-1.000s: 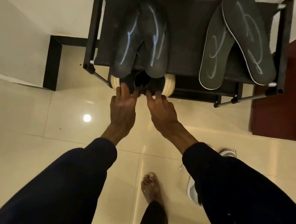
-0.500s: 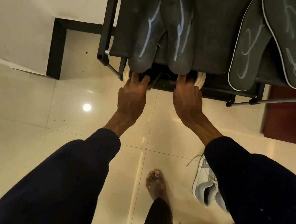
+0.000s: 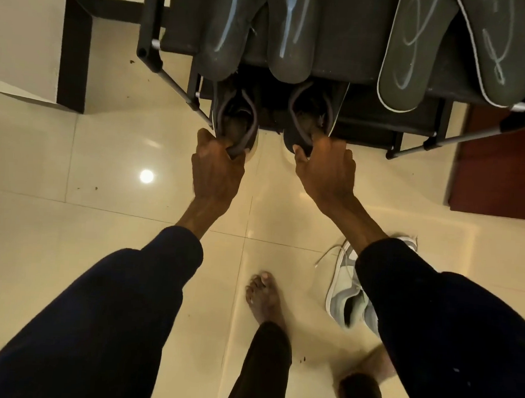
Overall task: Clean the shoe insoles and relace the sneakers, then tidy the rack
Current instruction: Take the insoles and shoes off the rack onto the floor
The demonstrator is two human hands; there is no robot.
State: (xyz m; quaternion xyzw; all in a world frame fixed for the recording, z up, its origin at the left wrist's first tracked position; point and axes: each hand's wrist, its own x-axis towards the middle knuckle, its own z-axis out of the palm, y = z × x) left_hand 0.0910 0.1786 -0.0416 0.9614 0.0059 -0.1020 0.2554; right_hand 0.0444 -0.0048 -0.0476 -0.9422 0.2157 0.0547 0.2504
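At the rack (image 3: 149, 22) front, the left hand (image 3: 217, 168) gripped the left shoe (image 3: 238, 117) by its heel, the right hand (image 3: 326, 169) likewise the right shoe (image 3: 309, 109); insoles (image 3: 413, 54) lay on the rack above.

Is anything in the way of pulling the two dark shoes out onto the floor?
Nothing visible. The left hand and right hand grip the shoes by the heels, and the tiles before them are bare. Two insoles overhang the shelf above; the grey sneaker lies aside.
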